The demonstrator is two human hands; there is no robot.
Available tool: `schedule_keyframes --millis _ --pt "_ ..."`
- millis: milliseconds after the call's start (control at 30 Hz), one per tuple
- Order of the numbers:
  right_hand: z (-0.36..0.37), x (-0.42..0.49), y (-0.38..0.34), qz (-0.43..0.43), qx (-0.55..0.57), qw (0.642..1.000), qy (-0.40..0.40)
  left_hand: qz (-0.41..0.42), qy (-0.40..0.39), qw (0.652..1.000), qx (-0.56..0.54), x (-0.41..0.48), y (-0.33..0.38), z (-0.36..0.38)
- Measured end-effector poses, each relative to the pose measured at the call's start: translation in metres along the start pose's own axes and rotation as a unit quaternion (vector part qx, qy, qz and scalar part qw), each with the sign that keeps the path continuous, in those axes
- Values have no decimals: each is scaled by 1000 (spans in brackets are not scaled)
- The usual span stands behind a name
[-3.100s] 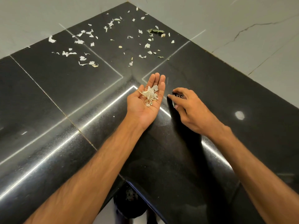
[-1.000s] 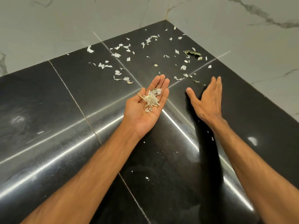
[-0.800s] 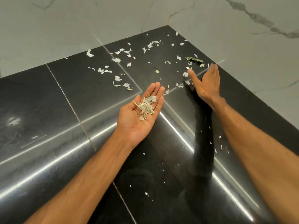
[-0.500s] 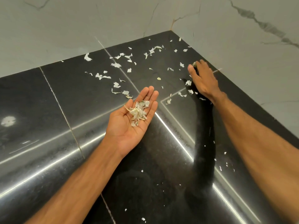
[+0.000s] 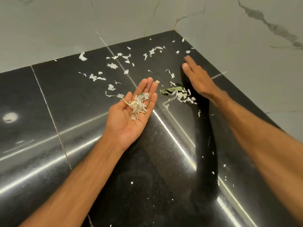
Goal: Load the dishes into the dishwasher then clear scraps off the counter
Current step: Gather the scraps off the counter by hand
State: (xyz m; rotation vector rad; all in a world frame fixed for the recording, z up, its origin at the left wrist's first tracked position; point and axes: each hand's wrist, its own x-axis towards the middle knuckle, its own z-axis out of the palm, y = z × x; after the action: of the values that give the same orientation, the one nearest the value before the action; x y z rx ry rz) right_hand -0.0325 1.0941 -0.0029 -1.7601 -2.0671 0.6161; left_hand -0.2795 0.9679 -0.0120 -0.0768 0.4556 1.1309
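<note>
Scraps (image 5: 137,104) lie on my flat left hand (image 5: 129,117), left of the leaf (image 5: 171,90); right hand (image 5: 198,79), fingers straight, right of it.

You have no text, label, brand, number or sign to read here: none on the black counter (image 5: 49,99), the marbled wall (image 5: 65,30), or the scraps (image 5: 137,104) in your left hand (image 5: 129,118)

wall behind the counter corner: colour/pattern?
The wall is pale grey-white marble look with dark grey veins, clearest at upper right of the head view.
</note>
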Motion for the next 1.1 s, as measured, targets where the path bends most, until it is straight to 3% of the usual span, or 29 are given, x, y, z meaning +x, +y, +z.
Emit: schedule_keyframes --millis 200,433,500,633,700,800,900,1100 --pt "31 1 -23 -165 24 980 -109 13 2 1000 8 -6 1 -2" --pt "11 -69 -19 -166 113 963 -182 15 -1 1000 3 -6 -2 0" --pt "-3 -86 -15 -144 121 972 -141 11 -3 1000 2 -6 -4 2" --pt "-18 -118 14 -42 61 997 31 12 5 1000 2 -6 -5 3" --pt "-8 -135 26 33 -6 999 23 10 7 1000 -2 -6 -6 3" --pt "16 -144 17 51 -111 992 9 10 12 1000 -3 -5 -6 2" --pt "41 -132 -22 74 -107 991 19 10 7 1000 -2 -5 -7 3" --pt "81 -96 -69 44 -56 995 74 13 6 1000 3 -5 -6 1"
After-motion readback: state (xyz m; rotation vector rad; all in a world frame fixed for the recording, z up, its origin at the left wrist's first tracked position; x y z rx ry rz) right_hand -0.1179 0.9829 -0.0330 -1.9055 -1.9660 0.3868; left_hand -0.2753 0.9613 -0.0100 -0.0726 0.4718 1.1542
